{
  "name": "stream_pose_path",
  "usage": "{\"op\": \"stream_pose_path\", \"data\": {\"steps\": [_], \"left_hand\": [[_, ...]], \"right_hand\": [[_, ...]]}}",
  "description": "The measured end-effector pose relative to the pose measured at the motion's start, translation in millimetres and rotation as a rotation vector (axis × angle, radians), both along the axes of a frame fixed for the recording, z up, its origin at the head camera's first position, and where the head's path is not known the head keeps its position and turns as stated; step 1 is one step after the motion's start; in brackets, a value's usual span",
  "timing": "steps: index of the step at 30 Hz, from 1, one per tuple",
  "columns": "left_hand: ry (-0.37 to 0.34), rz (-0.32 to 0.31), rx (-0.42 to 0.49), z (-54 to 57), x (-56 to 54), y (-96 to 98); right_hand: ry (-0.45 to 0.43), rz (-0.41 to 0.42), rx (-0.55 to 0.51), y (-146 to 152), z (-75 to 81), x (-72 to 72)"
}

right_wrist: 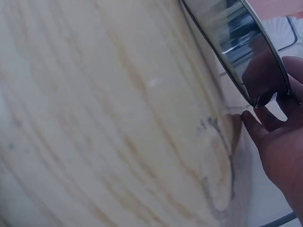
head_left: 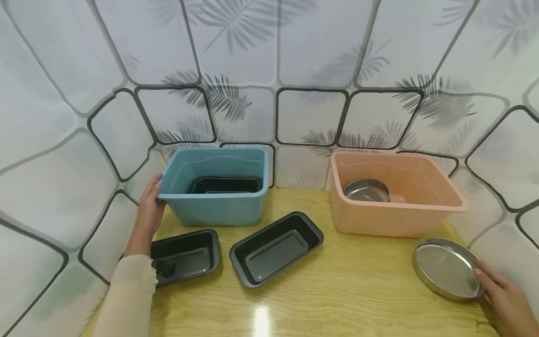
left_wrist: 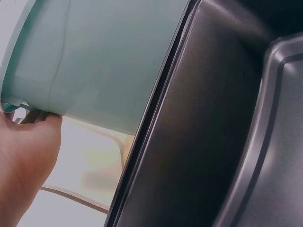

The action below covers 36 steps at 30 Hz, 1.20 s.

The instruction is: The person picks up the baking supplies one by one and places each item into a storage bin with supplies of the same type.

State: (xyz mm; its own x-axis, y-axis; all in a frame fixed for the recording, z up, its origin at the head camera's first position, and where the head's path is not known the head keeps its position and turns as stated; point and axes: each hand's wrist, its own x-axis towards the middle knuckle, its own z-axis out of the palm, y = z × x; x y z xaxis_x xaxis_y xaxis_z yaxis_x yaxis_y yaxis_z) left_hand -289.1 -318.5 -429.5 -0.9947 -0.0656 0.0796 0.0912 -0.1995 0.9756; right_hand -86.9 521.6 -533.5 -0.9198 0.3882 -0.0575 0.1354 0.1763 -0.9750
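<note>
At the left end of the blue plastic bin (head_left: 210,210), my left hand (head_left: 151,208) grips the rim; in the left wrist view the thumb lies under the bin's lip. A black loaf pan (head_left: 225,184) sits inside that bin. Beneath my left forearm is a second black loaf pan (head_left: 189,257), partly hidden by the sleeve. My right hand (head_left: 507,297) pinches the right edge of a round metal cake pan (head_left: 448,269), thumb over its rim. The right wrist view shows this cake pan (right_wrist: 236,42) tilted beside the fingers.
A third black loaf pan (head_left: 275,250) lies slantwise on the wooden table (head_left: 358,290). Behind the right hand's pan stands a pink plastic bin (head_left: 391,220) with another round metal pan (head_left: 366,191) in it. A patterned white curtain (head_left: 311,112) encloses the back and sides.
</note>
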Motion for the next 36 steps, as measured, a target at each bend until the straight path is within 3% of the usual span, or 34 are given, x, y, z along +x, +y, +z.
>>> {"op": "stream_pose_path", "data": {"steps": [5, 12, 21, 28, 36], "left_hand": [[0.006, -0.007, -0.019, 0.4, 1.4, 0.0], [0.004, -0.004, -0.028, -2.0, 1.2, -0.7], [0.009, -0.004, -0.029, -3.3, 1.5, -1.4], [0.011, -0.007, -0.035, -2.3, 1.1, -1.3], [0.0, -0.005, -0.032, -1.3, 1.0, -1.5]], "right_hand": [[0.044, 0.052, 0.2, -2.6, 9.3, 1.7], [0.258, 0.153, -0.112, -4.5, 6.8, 2.1], [0.266, 0.18, -0.287, -2.6, 4.2, 0.1], [0.235, 0.227, -0.26, -2.8, 5.5, -0.2], [0.202, 0.214, -0.235, -7.1, 5.4, 0.5]]}}
